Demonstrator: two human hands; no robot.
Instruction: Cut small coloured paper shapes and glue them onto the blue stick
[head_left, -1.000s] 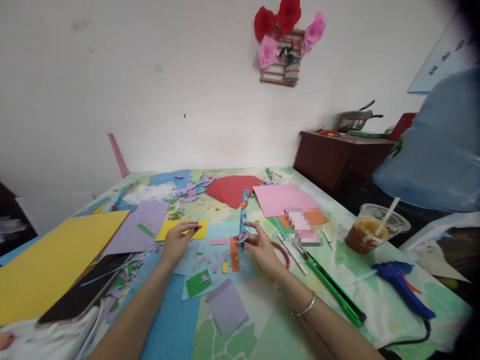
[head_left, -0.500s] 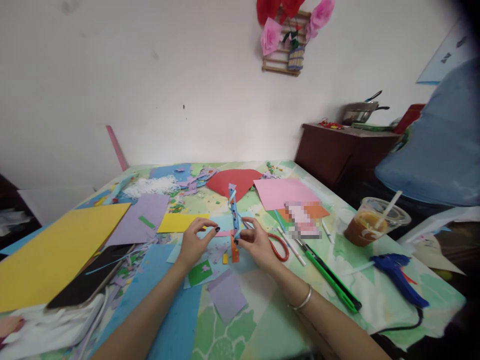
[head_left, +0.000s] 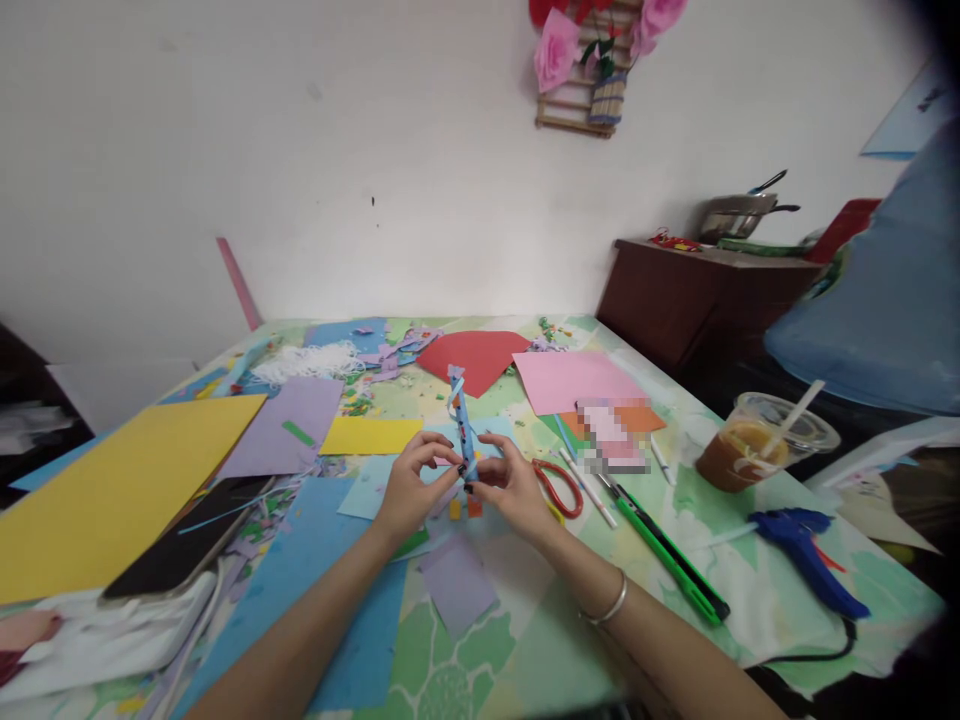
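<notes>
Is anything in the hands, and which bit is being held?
The right hand holds the decorated blue strip by its lower end. The left hand is at that end too, but whether it grips can't be told.

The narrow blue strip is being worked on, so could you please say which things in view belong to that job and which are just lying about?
Likely part of the job:
Narrow blue strip with dark dots, in the right hand, left hand at it
Red-handled scissors
Green plastic utility knife
Blue plastic glue gun

Probably lying about:
Clear plastic cup of brown drink
Black smartphone
</notes>
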